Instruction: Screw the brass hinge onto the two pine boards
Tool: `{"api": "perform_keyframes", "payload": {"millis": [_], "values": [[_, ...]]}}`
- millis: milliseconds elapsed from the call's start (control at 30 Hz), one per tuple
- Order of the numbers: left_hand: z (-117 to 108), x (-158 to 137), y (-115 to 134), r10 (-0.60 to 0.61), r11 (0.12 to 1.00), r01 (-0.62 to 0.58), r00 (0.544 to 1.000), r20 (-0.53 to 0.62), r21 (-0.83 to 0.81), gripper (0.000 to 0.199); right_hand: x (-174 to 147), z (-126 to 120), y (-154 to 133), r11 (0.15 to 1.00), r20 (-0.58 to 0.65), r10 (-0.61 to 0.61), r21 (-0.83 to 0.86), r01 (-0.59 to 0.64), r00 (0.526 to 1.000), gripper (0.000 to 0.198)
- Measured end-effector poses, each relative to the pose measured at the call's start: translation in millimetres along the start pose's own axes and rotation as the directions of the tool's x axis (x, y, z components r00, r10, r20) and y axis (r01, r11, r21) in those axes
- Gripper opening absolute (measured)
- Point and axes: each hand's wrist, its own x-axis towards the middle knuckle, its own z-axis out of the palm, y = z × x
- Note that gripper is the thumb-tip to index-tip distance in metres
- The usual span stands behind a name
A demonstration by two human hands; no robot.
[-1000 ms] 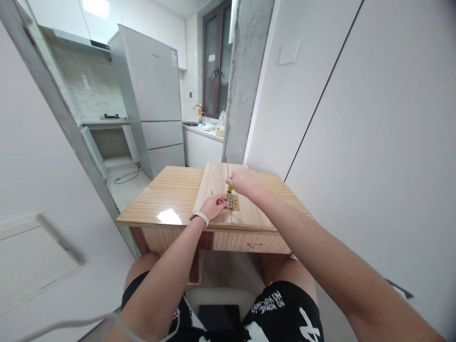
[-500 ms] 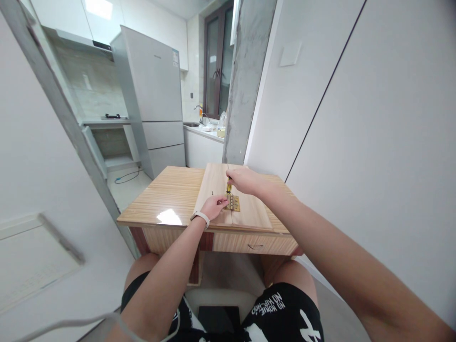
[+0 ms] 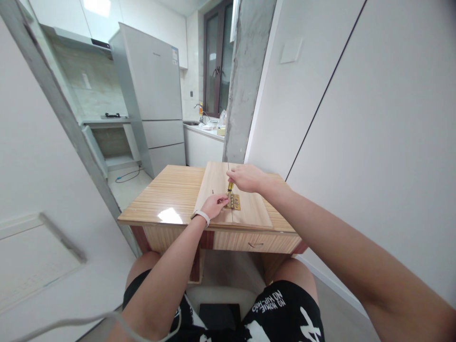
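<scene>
My right hand [image 3: 247,178] is closed around the handle of a yellow and black screwdriver [image 3: 231,186]. The screwdriver points down, its tip at the left part of a brass-coloured hinge [image 3: 235,202]. That hinge lies flat across the seam between two pale wooden boards [image 3: 248,212]. Beside the tip, the fingers of my left hand [image 3: 214,205] are pinched together at the hinge's left edge; what they hold, if anything, is hidden. A tiny dark piece, perhaps a screw [image 3: 213,192], is on the left board above my left hand.
The boards rest on a glossy wood-grain desk [image 3: 167,192] with a drawer [image 3: 254,242] in front. My legs are under its front edge. A white wall panel [image 3: 356,142] rises on the right. Behind stand a grey fridge [image 3: 153,80] and a sink counter [image 3: 203,145]. A pale cable [image 3: 71,323] crosses the lower left.
The screwdriver leans slightly differently, and my right hand has shifted a little. My left hand stays at the hinge. The whole view has moved very slightly.
</scene>
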Motion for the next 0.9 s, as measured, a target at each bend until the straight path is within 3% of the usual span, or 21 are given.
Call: {"api": "perform_keyframes", "payload": {"millis": [200, 400, 567, 700, 900], "values": [[0.4, -0.3, -4.1, -0.026, 0.999, 0.027, 0.999, 0.022, -0.023, 0.032, 5.4, 5.0, -4.1, 0.993, 0.032, 0.112, 0.034, -0.113, 0.993, 0.051], [0.8, -1.0, -0.2, -0.065, 0.998, 0.065, 0.998, 0.004, -0.006, 0.034, 11.3, 14.8, -15.5, 0.977, 0.059, 0.215, -0.028, -0.214, 0.975, 0.036], [-1.1, -1.4, 6.5, -0.025, 0.999, 0.025, 1.000, -0.013, 0.030, 0.032, 12.7, 18.2, -24.4, 0.949, 0.032, 0.314, 0.024, -0.315, 0.949, 0.039], [-2.8, -2.5, 9.3, -0.035, 0.998, 0.036, 0.999, -0.026, 0.043, 0.035, 5.0, 9.4, -19.4, 0.974, 0.028, 0.208, 0.086, -0.209, 0.978, 0.048], [-3.2, -2.4, 7.5, -0.022, 0.998, 0.023, 1.000, -0.021, 0.056, 0.033, -3.4, -0.1, -9.8, 0.997, 0.041, 0.000, 0.071, -0.003, 0.999, 0.033]]}}
